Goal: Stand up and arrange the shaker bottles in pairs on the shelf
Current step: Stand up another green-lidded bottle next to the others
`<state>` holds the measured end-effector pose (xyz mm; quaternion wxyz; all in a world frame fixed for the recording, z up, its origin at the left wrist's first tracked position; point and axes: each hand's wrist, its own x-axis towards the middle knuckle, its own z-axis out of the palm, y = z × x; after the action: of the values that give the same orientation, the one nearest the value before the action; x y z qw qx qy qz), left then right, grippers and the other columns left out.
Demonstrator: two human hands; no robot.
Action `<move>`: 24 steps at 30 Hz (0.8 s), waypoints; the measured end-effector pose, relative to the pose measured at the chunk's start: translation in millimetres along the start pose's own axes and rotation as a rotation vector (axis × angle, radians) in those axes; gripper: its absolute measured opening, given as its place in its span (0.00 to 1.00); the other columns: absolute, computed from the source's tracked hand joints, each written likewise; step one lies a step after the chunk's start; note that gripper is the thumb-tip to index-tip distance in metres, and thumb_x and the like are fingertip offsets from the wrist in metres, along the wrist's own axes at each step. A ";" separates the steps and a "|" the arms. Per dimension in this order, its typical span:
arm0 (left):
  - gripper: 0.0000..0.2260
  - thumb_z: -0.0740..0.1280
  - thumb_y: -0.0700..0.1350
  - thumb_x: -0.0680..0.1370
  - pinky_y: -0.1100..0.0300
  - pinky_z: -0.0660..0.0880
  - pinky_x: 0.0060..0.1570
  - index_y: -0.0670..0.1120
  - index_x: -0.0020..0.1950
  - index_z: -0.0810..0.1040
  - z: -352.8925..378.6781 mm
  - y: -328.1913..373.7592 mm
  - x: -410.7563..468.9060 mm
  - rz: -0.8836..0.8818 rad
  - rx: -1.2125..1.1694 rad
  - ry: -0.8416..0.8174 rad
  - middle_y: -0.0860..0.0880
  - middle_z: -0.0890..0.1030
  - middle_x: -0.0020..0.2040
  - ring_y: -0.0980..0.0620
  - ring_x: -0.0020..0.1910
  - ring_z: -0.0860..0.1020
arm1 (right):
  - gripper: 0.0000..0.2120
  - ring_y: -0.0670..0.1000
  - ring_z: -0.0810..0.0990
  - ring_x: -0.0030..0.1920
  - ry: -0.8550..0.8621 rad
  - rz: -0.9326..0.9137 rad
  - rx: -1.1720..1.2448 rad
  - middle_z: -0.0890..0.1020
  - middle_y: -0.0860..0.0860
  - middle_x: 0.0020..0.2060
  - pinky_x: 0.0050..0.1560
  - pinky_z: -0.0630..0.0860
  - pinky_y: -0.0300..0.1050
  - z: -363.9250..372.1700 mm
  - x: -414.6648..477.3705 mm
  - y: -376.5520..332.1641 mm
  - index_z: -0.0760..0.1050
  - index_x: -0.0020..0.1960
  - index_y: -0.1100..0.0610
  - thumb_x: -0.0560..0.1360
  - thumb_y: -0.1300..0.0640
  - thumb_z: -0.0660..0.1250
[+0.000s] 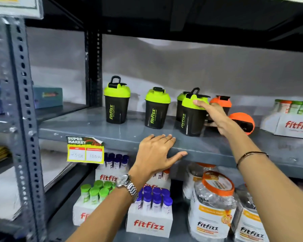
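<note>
Shaker bottles stand on the grey shelf (94, 126): I count four green-lidded ones upright, namely the far-left bottle (117, 103), the second bottle (157, 109), the front bottle (191, 117) and one just behind it (179, 105). One orange-lidded bottle (220, 103) is upright and another orange-lidded one (243, 123) lies on its side. My right hand (219, 117) wraps its fingers (199, 104) around the front bottle's lid, while my left hand (156, 152) lies spread flat on the shelf edge, holding nothing, beside a yellow price tag (85, 151).
</note>
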<state>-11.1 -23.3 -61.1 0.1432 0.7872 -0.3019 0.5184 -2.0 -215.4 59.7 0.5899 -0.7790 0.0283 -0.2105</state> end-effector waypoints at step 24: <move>0.25 0.59 0.65 0.72 0.55 0.78 0.49 0.47 0.47 0.85 2.9 -1.2 -0.3 0.006 -0.010 0.024 0.50 0.85 0.48 0.52 0.48 0.83 | 0.37 0.52 0.73 0.54 0.102 -0.038 -0.219 0.74 0.54 0.56 0.53 0.69 0.45 24.7 7.6 34.0 0.61 0.63 0.61 0.62 0.58 0.78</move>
<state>-8.4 -23.8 -62.5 0.1492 0.7793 -0.3049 0.5268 20.8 -205.5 25.0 0.4950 -0.8275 0.0663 -0.2567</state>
